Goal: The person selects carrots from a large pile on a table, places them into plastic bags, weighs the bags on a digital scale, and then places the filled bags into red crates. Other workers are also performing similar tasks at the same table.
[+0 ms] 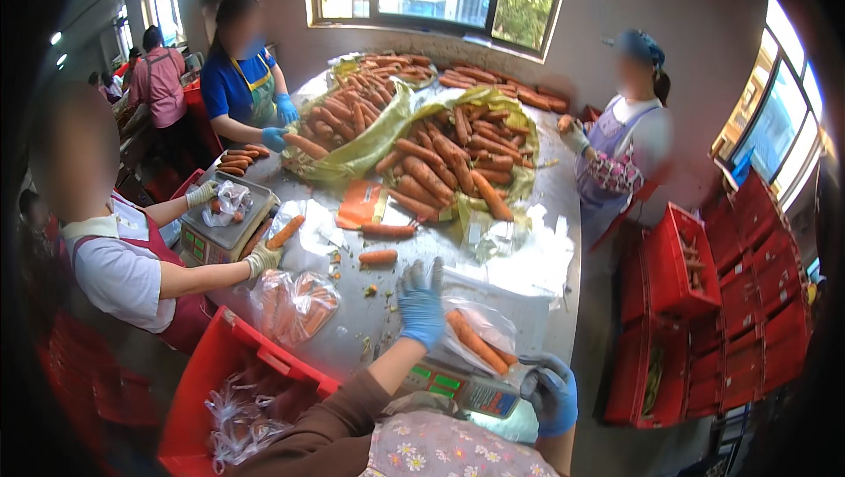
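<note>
My left hand (421, 310), in a blue glove with grey fingers, reaches over the metal table (389, 355) with its fingers apart. A single carrot (377, 256) lies just beyond it, not touching. Close by on the right, a clear plastic bag (492, 320) holding carrots (476, 343) rests on a digital scale (462, 390) with lit green displays. Gloved the same way, my right hand (551, 392) is beside the bag's near right end with its fingers bent; whether it grips the plastic is unclear. One more carrot (388, 231), with a stem stub, lies farther off.
Carrots are heaped in open yellow-green sacks (379, 147). A co-worker's gloved hand (265, 259) holds a carrot near a second scale (228, 213) and bagged carrots (297, 309). A red crate (264, 351) holds knotted bags at lower left. White bags (528, 266) lie right; red crates (683, 272) are stacked beyond.
</note>
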Available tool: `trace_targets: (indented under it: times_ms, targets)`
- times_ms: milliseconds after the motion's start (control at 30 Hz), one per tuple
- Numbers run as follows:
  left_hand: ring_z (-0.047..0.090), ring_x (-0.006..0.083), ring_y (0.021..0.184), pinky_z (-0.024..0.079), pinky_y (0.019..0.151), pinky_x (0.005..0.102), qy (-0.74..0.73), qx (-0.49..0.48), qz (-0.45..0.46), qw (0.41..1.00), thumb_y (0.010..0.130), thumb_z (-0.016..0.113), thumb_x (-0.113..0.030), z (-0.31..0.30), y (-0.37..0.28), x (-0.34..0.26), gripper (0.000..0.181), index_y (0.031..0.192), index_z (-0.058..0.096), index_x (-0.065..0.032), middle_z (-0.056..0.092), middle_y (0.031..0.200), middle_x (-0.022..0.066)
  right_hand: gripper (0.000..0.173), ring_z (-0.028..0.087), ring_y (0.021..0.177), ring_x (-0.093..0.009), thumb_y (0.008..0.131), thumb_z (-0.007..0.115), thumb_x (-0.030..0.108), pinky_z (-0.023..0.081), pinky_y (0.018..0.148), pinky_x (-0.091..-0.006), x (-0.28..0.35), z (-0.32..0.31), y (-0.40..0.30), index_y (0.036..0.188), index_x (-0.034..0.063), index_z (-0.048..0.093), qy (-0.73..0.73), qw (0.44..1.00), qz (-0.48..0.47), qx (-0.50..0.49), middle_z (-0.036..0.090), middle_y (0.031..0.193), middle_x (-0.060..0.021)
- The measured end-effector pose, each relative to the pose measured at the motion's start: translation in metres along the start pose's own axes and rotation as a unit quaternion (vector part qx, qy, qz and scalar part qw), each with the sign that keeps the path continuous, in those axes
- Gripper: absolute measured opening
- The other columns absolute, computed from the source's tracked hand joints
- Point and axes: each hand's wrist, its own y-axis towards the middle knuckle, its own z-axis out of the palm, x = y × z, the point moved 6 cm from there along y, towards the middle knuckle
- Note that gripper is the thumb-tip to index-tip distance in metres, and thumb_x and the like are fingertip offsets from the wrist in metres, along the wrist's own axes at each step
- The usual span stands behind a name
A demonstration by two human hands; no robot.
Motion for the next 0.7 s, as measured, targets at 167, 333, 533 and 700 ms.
trace_targets:
  times_ms: [167, 333, 533, 700]
  targets:
    - [0.060, 0.0331, 0.079, 0.046, 0.070, 0.0396, -0.017, 0.136, -0.149, 0.979, 0.067, 0.060, -0.019, 0.005, 0.006, 0.059, 0.053, 0.117, 0.049, -0.0037, 0.060, 0.086, 0.0190, 0.033, 0.036, 0.043, -0.008, 0.080, 0.053, 0.015, 0.031, 0.045, -0.0218, -0.011, -0.022, 0.013, 0.105, -0.0073, 0.053, 0.114, 0.989, -0.071, -0.069, 0.052, 0.060, -0.0061]
    - [0.060, 0.0325, 0.068, 0.047, 0.062, 0.0410, -0.122, -0.007, -0.029, 0.992, 0.071, 0.053, -0.012, -0.064, -0.003, 0.033, 0.017, 0.085, 0.061, -0.0063, 0.060, 0.071, 0.0152, 0.037, 0.039, 0.047, -0.010, 0.081, 0.052, 0.022, 0.030, 0.044, -0.0226, 0.013, -0.016, 0.019, 0.107, -0.0040, 0.052, 0.117, 0.979, -0.153, -0.071, 0.055, 0.067, -0.0064]
    - [0.061, 0.0209, 0.073, 0.047, 0.069, 0.0327, -0.457, 0.124, -0.078, 0.877, 0.077, 0.046, -0.002, -0.082, -0.010, 0.015, 0.026, 0.100, 0.058, -0.0025, 0.063, 0.079, 0.0093, 0.047, 0.059, 0.074, -0.020, 0.073, 0.062, 0.015, 0.047, 0.068, -0.0267, 0.023, -0.002, 0.030, 0.112, -0.0069, 0.050, 0.069, 0.982, -0.170, -0.045, 0.062, 0.088, -0.0177]
    - [0.059, 0.0122, 0.084, 0.047, 0.075, 0.0241, -0.743, 0.163, -0.028, 0.648, 0.086, 0.044, 0.001, -0.114, -0.018, -0.024, 0.035, 0.121, 0.046, 0.0032, 0.063, 0.086, 0.0049, 0.057, 0.058, 0.099, -0.026, 0.063, 0.043, -0.003, 0.044, 0.083, -0.0323, 0.041, 0.014, 0.025, 0.119, -0.0063, 0.046, -0.233, 0.922, -0.307, -0.020, 0.059, 0.104, -0.0203]
